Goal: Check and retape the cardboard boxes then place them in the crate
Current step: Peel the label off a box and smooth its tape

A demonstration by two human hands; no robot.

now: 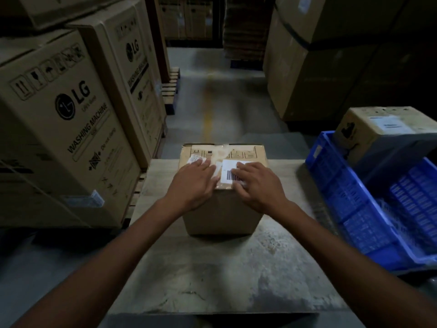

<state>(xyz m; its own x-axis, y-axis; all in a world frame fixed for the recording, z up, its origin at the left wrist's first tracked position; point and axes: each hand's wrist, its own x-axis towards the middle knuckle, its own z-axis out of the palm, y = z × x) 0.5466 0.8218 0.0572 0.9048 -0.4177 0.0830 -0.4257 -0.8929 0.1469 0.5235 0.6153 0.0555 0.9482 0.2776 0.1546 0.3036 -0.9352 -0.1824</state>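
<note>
The box (222, 209) stands on the desk (236, 268). The left hand (194, 185) and right hand (257, 188) lie flat on its top, fingers straight, gripping nothing, perhaps pressing tape (221, 151). The crate (343, 197) is right of the box, nearer the right hand.

A cardboard box (222, 214) stood on the work surface (212, 268), toward its far edge and about midway between its left and right edges. On the box's top, the left hand (192, 185) lay flat on the left half and the right hand (260, 188) on the right half, partly over a barcode label (230, 171). Just off the surface's right edge sat a crate (335, 185), with a second cardboard box (378, 129) at its far end. Washing machine cartons (59, 129) stood left of the surface, and stacked cartons (319, 79) stood behind the crate.
</note>
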